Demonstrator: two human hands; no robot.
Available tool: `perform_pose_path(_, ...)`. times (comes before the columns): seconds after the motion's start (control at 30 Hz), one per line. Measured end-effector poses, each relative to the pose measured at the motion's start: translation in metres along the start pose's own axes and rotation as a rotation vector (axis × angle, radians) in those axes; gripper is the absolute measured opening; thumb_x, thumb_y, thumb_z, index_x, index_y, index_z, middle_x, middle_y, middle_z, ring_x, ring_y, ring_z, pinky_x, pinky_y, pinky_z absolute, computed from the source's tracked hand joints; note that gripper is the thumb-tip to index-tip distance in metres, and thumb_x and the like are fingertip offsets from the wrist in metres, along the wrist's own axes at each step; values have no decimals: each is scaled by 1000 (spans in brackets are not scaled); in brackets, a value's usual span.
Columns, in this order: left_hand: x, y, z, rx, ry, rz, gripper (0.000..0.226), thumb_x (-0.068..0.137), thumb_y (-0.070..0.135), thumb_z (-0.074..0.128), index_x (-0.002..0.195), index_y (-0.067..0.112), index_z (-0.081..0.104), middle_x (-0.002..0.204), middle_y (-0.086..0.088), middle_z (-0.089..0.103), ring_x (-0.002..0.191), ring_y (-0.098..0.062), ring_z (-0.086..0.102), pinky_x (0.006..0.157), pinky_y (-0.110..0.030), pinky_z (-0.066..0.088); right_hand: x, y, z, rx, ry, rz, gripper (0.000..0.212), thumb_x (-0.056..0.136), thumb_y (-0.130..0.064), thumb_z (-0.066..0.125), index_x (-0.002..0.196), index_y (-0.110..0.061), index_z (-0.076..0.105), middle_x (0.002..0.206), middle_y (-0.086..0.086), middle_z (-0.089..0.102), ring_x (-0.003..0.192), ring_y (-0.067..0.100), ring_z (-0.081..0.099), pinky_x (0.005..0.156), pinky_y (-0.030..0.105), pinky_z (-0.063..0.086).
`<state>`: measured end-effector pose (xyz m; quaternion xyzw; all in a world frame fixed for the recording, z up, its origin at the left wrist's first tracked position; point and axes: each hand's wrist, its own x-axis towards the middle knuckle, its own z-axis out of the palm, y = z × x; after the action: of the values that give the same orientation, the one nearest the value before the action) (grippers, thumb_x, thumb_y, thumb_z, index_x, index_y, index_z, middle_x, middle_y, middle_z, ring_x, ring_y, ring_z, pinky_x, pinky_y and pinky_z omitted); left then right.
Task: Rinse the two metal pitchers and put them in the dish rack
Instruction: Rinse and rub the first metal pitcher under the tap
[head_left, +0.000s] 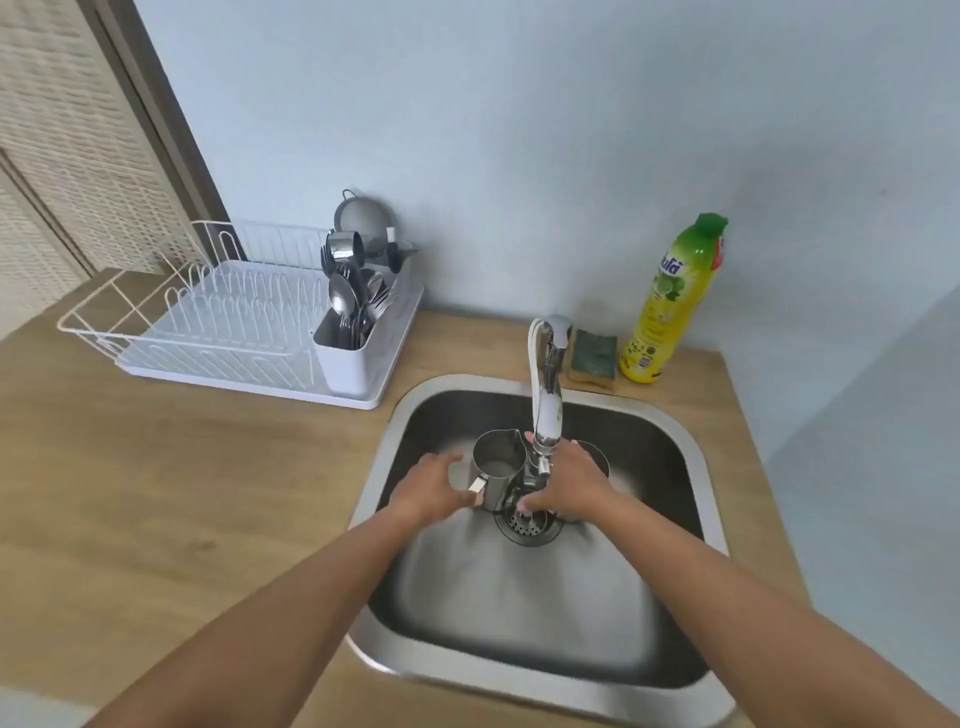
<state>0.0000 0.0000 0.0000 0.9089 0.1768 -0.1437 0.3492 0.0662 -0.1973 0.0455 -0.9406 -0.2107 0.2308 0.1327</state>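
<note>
Pale blue walls are met at the back by a wooden counter (208, 467), into whose right part a steel sink (519, 691) is set. At the sink's back rim a chrome faucet (548, 395) is mounted, its spout arched forward over the basin. One metal pitcher (496, 465) is stood upright in the basin just left of the spout, its handle turned toward the front left. A second pitcher (597, 454) is seen only as a slice of rim to the right of the spout, mostly hidden behind the right hand (571, 483). The left hand (428, 488) is held spread beside the first pitcher's handle, thumb and fingers extended on either side of it; contact cannot be confirmed. The right hand's fingers are bent down over the drain strainer (530, 527), and whether anything is gripped cannot be told. At the counter's back left a white dish rack (218, 332) is placed, with cutlery (353, 306) packed into its holder at the right end. Toward the back right corner a green sponge (595, 353) is laid just beside a yellow dish soap bottle (670, 301).
</note>
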Motion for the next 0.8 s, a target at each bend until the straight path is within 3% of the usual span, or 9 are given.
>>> perform_pose_path(0.17,11,-9,16,-90,-17,-108,70,73,47,79,134,25,52,140,-3,50,124,-19,55,102,-32,43,27,0,-10,33,-66,-125,101,81,-39,78,158,-18,15,163,8,21,151,25,17,123,40,9)
perform_pose_path(0.3,17,-14,26,-160,-28,-124,40,76,44,77,110,27,68,123,1,63,111,-16,61,90,-28,46,51,6,-6,15,-151,-158,103,81,-41,77,158,-19,12,164,6,20,151,25,18,124,41,11)
perform_pose_path(0.43,21,-19,32,-264,-18,-131,15,81,38,75,88,25,70,100,1,73,95,-17,67,81,-29,50,61,8,-1,45,-154,-148,105,78,-44,79,157,-21,14,162,5,25,151,25,18,124,40,11)
perform_pose_path(0.6,25,-23,35,-340,10,-149,10,87,26,70,87,16,68,87,2,68,83,-15,61,72,-27,44,65,13,9,118,-85,-87,97,57,-56,86,139,-26,43,138,-8,43,139,28,36,117,44,32)
perform_pose_path(0.7,21,-24,32,-378,-13,-153,14,90,23,65,91,10,66,82,1,63,77,-17,54,71,-30,42,47,6,6,148,-68,-90,84,67,-50,84,136,-19,48,136,-3,49,137,22,40,119,43,28)
perform_pose_path(0.8,12,-21,24,-457,-26,-129,13,94,26,59,85,15,60,81,-1,59,76,-17,52,73,-33,44,25,2,2,145,-1,-94,79,79,-41,78,144,-12,43,147,5,46,141,19,37,122,40,18)
